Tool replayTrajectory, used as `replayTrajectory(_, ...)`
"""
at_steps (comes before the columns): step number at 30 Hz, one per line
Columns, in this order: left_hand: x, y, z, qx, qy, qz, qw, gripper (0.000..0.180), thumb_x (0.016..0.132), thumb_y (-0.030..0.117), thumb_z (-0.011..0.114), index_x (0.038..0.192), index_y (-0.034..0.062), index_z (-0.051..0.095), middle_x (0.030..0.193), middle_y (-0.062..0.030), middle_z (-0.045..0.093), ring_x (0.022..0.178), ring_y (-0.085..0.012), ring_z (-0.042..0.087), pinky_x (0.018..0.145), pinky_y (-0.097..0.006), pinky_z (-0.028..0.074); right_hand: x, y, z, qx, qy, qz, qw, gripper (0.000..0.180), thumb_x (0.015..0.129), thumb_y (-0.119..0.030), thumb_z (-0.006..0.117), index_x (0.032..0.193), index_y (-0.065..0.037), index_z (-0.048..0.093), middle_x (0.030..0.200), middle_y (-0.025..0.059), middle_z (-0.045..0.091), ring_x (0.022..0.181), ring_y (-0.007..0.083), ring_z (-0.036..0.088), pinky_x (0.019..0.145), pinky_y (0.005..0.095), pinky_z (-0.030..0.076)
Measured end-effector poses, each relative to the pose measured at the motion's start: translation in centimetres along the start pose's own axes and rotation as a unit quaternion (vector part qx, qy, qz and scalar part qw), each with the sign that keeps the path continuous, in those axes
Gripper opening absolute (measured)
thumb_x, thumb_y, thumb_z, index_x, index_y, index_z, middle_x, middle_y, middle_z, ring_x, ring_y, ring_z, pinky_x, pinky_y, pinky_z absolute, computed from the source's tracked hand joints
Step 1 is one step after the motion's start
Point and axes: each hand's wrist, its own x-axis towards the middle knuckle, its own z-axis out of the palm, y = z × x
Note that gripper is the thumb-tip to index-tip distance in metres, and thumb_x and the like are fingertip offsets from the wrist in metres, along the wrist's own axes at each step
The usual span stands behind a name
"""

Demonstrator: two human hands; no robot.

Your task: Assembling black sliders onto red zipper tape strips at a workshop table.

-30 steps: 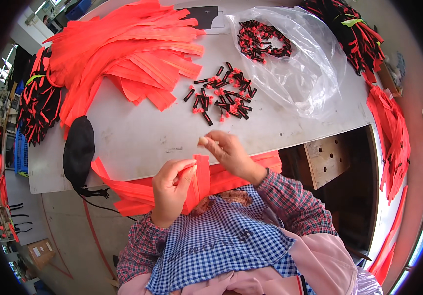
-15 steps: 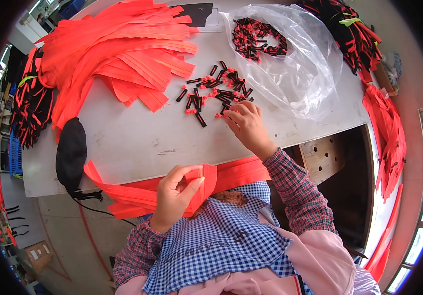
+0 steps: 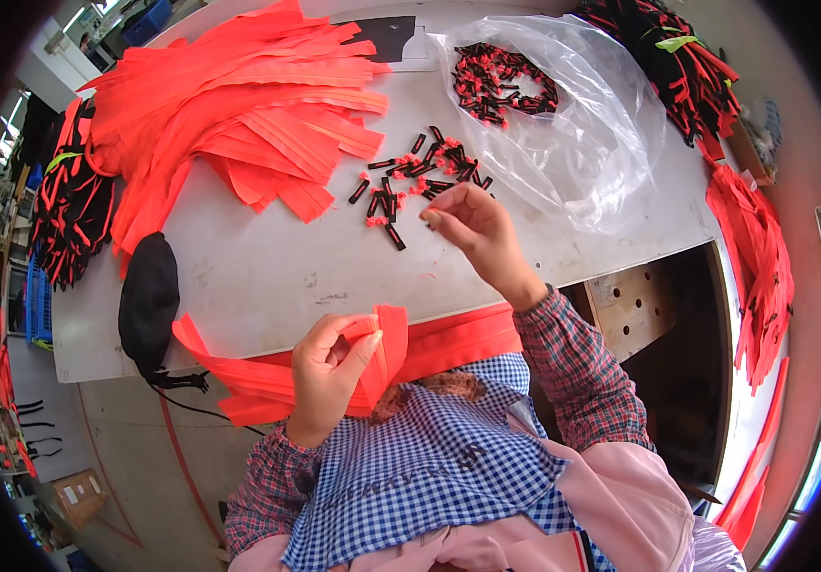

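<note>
My left hand (image 3: 327,374) pinches the upper end of a red zipper strip (image 3: 391,334) between thumb and fingers, at the table's near edge. More red strips run from it across my lap. My right hand (image 3: 477,234) is raised over the table with thumb and forefinger closed on a tiny dark piece, apparently a zipper pull (image 3: 427,222); the fingertips hide most of it. Just beyond lies a loose scatter of black zipper pulls (image 3: 394,236) with red ends.
A big heap of red zipper strips (image 3: 239,105) covers the far left. At the back right a clear plastic bag (image 3: 592,143) lies over more pulls (image 3: 496,76). A black padded pouch (image 3: 149,300) sits at the left edge. Bundled black-and-red cords (image 3: 72,214) hang beside it.
My right hand has drawn back slightly from the scattered pulls, its fingers now closed on a small piece. My left hand keeps its pinch on the strip and has shifted slightly.
</note>
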Motion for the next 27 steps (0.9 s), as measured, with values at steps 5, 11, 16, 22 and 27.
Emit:
replayTrajectory(5, 0.4, 1.1, 0.1, 0.042, 0.005, 0.058, 0.997, 0.017, 0.089, -0.001, 0.069, 0.106, -0.0019, 0.067, 0.099, -0.0067, 0.066, 0.088, -0.0122, 0.064, 0.075, -0.024, 0.051, -6.0, -5.9, 2.8, -0.033, -0.097, 0.007, 0.995, 0.015, 0.090, -0.009, 0.072, 0.100, 0.000, 0.064, 0.088, 0.0039, 0.064, 0.081, 0.0097, 0.064, 0.073, 0.0245, 0.053)
replayTrajectory(11, -0.4, 1.9, 0.6, 0.088, 0.001, 0.120, 0.989, 0.020, 0.086, -0.003, 0.069, 0.106, 0.0003, 0.068, 0.098, -0.0096, 0.067, 0.088, -0.0180, 0.066, 0.075, -0.028, 0.053, -8.4, -6.8, 5.8, -0.228, -0.079, -0.139, 0.960, 0.021, 0.083, -0.007, 0.076, 0.100, -0.001, 0.067, 0.086, 0.0101, 0.067, 0.078, 0.0202, 0.069, 0.070, 0.0308, 0.057)
replayTrajectory(16, -0.6, 2.0, 0.6, 0.102, 0.007, 0.165, 0.981, 0.023, 0.084, -0.005, 0.070, 0.107, 0.0009, 0.069, 0.097, -0.0102, 0.068, 0.087, -0.0204, 0.068, 0.074, -0.029, 0.054, -8.7, -6.7, 6.0, -0.190, -0.072, -0.098, 0.974, 0.024, 0.080, -0.007, 0.079, 0.100, -0.002, 0.067, 0.086, 0.0089, 0.067, 0.081, 0.0193, 0.067, 0.072, 0.0311, 0.055)
replayTrajectory(22, -0.7, 2.5, 0.5, 0.147, -0.005, 0.188, 0.971, 0.023, 0.083, -0.005, 0.071, 0.106, 0.0004, 0.069, 0.095, -0.0114, 0.069, 0.085, -0.0227, 0.069, 0.073, -0.031, 0.055, -8.7, -7.0, 5.9, -0.279, -0.059, -0.197, 0.938, 0.022, 0.079, -0.009, 0.079, 0.098, -0.005, 0.069, 0.086, 0.0064, 0.068, 0.082, 0.0234, 0.066, 0.075, 0.0341, 0.053)
replayTrajectory(27, -0.7, 2.8, 0.4, 0.153, -0.001, 0.195, 0.969, 0.025, 0.081, -0.006, 0.071, 0.105, -0.0009, 0.069, 0.096, -0.0128, 0.069, 0.086, -0.0244, 0.070, 0.072, -0.032, 0.056, -8.7, -7.1, 5.8, -0.281, -0.076, -0.203, 0.935, 0.020, 0.078, -0.011, 0.079, 0.094, -0.006, 0.068, 0.086, 0.0062, 0.068, 0.082, 0.0253, 0.066, 0.078, 0.0356, 0.050)
